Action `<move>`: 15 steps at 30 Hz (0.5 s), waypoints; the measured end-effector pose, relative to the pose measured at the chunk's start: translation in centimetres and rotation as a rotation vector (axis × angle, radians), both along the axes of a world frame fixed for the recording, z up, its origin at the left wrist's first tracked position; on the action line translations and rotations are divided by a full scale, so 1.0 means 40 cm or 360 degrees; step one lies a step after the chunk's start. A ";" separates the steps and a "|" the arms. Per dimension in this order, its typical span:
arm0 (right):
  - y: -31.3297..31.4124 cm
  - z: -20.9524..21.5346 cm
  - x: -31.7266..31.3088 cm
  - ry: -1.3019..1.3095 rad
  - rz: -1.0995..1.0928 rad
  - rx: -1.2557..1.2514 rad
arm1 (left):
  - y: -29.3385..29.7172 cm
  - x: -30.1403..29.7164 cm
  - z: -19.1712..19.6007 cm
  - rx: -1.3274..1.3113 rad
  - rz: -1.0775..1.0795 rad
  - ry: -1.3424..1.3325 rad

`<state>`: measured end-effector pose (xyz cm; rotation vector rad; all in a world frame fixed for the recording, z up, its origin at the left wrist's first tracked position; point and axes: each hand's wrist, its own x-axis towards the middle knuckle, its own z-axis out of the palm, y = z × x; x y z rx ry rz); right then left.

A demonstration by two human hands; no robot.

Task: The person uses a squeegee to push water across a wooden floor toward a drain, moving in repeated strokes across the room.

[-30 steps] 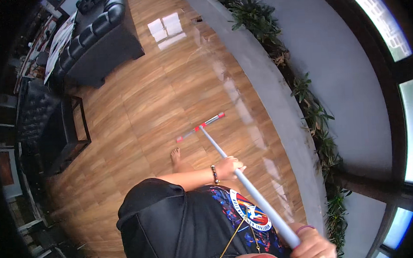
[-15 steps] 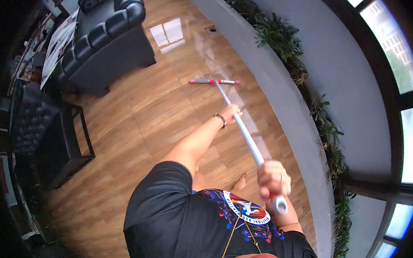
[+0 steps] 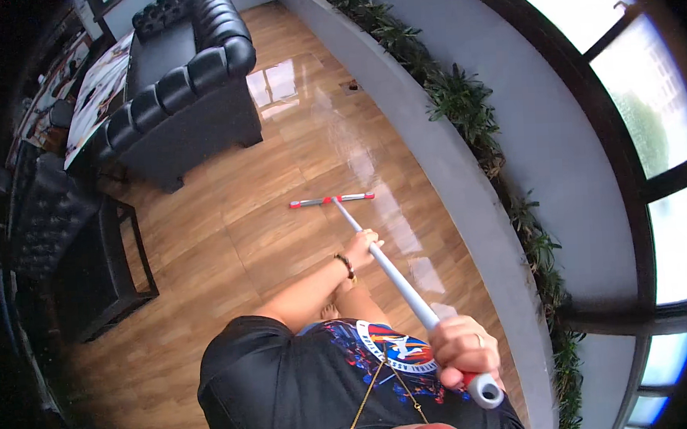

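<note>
Wood-look flooring (image 3: 199, 251) spreads across the room, and from where I stand a black tufted chair (image 3: 93, 279) takes its left side, with a pale-patterned table (image 3: 97, 95) and a black sofa (image 3: 194, 137) beyond it on the far left. Right of these, mid-floor, lies the head of a floor wiper (image 3: 402, 282), its pole slanting back to the near right. Around that head I can't pick out any line between boards gone over and boards not; a broken glossy strip runs just to its right and on toward the far end, perhaps wet, perhaps only window light, so how much is done or left stays unclear to me. It's a plain thing: slim grey bar, red end caps, red centre joint, pale pole, grey-tipped red butt. The left hand (image 3: 363, 248) is closed around the pole's lower part; farther right and nearer, the right hand (image 3: 463, 347) is curled tightly round it by the butt. Along the right run a grey ledge (image 3: 448, 156), green plants (image 3: 461, 98) and bright windows (image 3: 670, 238).
</note>
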<state>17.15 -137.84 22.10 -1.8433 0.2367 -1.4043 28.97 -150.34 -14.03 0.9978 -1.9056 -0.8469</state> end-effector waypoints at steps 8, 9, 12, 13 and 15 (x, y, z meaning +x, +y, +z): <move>-0.395 -0.184 0.149 0.0176 -0.0136 -0.0312 | -0.507 0.140 -0.106 0.0292 -0.0223 -0.0177; -0.452 -0.187 0.155 0.0150 -0.0179 -0.0302 | -0.568 0.133 -0.109 0.0347 -0.0251 -0.0178; -0.632 -0.188 0.185 0.0089 -0.0232 -0.0321 | -0.764 0.144 -0.138 0.0590 -0.0320 -0.0176; -0.686 -0.185 0.208 0.0062 -0.0214 -0.0323 | -0.820 0.184 -0.167 0.0697 -0.0306 -0.0188; -0.789 -0.180 0.228 0.0080 -0.0229 -0.0351 | -0.946 0.199 -0.186 0.0880 -0.0304 0.0083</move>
